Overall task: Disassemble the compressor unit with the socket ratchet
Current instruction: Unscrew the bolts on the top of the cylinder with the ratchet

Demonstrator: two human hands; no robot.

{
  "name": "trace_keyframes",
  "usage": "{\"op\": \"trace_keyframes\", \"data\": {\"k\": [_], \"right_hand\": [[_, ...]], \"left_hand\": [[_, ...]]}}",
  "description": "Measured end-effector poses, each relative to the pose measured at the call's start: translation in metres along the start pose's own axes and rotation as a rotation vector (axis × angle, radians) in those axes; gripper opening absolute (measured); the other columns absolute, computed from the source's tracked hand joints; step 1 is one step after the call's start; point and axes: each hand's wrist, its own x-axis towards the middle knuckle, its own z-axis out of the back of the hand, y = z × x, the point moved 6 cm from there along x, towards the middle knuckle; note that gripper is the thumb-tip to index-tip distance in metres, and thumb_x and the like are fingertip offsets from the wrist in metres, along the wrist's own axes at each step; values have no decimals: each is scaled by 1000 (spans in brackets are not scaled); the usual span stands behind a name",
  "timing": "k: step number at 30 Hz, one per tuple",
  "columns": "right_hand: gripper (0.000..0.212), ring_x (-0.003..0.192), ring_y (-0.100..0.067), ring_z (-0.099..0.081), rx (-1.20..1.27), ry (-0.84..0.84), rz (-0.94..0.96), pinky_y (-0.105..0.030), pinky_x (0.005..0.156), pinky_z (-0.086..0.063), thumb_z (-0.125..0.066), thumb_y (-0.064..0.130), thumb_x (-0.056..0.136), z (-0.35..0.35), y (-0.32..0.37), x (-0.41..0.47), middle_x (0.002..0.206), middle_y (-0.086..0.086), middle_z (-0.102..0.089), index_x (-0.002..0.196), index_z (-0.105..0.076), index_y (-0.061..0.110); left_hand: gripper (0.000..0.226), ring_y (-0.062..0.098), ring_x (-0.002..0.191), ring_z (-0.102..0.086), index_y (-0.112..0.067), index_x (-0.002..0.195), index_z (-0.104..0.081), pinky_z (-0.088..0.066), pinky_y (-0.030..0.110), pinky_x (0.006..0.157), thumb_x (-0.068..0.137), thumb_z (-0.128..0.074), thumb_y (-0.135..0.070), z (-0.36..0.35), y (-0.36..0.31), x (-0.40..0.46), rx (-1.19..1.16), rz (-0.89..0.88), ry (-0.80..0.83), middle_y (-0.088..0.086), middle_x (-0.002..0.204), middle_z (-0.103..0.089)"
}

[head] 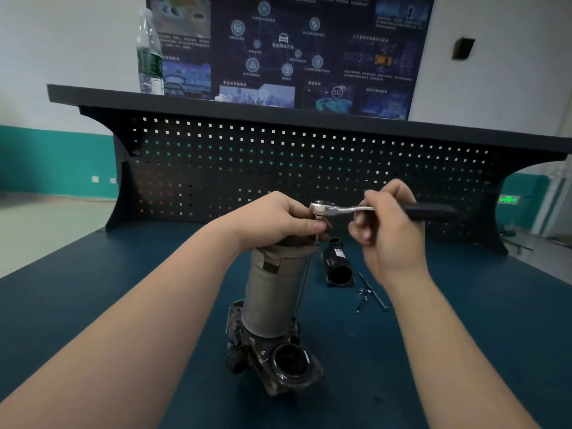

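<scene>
Grey compressor (pixel 275 292) stands upright mid-bench; I curl my left hand (pixel 278 219) over its top and pinch the ratchet (pixel 340 209) with my right hand (pixel 388 230). Loose bolts (pixel 370 294) lie right.

A black pegboard (pixel 278 168) backs the teal bench (pixel 93 274); beyond, white wall (pixel 77 41) with teal band (pixel 46 159).

Single head view, looking forward and down, close over workbench (pixel 93 305)
</scene>
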Motion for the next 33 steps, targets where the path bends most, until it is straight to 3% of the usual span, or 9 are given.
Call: {"op": "trace_keyframes", "data": {"k": [4,6,10,12,16,19,23,29,33], "right_hand": [[42,37,-8,-31,404,-41,-349,-19,36,-24,-43,9,95,6,-38,6,48,0,-41,55,-40,19],[38,39,-11,-35,268,-86,-146,-22,38,-25,-45,9,94,10,-31,-5,49,-1,-43,59,-37,19],[28,52,-3,-45,-470,-14,652,-15,50,-37,-56,16,91,-9,12,-50,58,-1,-49,67,-43,18],[29,51,-10,-44,-629,52,763,-20,50,-37,-57,17,92,-19,17,-58,57,-4,-45,68,-42,12],[33,42,-20,-43,-226,59,194,-27,41,-33,-58,15,85,-2,13,-13,51,-9,-49,57,-41,18],[41,38,-10,-36,247,115,-211,-19,39,-25,-47,6,92,1,-13,3,51,-3,-45,56,-35,20],[39,39,-12,-35,184,-12,-54,-21,40,-27,-48,8,90,4,-13,-9,50,-2,-45,55,-37,21],[27,51,-10,-44,-563,-30,678,-21,49,-38,-58,24,92,-19,19,-74,58,-1,-48,70,-44,18],[32,40,-11,-42,-127,50,137,-21,39,-34,-58,13,86,1,13,-26,50,-1,-51,59,-44,22]], "left_hand": [[13,0,75,-65,-19,83,-80,-50,10,69,85,-74,-31,-2,-1,0,24,0,-69,1,88,-77],[12,-3,72,-64,-24,78,-79,-48,8,67,85,-74,-32,-2,-1,0,43,-11,-82,-2,85,-77],[12,-5,72,-64,-31,79,-79,-48,9,64,86,-73,-25,-4,-2,-1,-14,-36,-55,-3,82,-77],[21,-9,75,-64,-40,77,-78,-47,7,66,88,-71,-24,-4,-4,-3,-13,-69,-23,-13,79,-75],[12,7,102,-67,-31,96,-78,-50,20,93,89,-69,-28,-2,-1,-6,-13,-12,27,-3,106,-75],[9,3,92,-68,-28,89,-79,-52,18,86,87,-71,-28,-1,-3,-9,-9,4,-18,-3,98,-77],[8,0,79,-66,-27,84,-80,-53,17,79,86,-73,-32,-3,-2,-9,35,-12,-70,-2,89,-77],[15,-2,72,-63,-40,78,-78,-51,15,67,85,-73,-28,-8,-6,-11,-16,-63,-21,-9,77,-74],[11,1,87,-67,-37,93,-78,-51,18,84,89,-69,-32,-5,-6,-13,29,-32,2,-8,93,-75]]}}
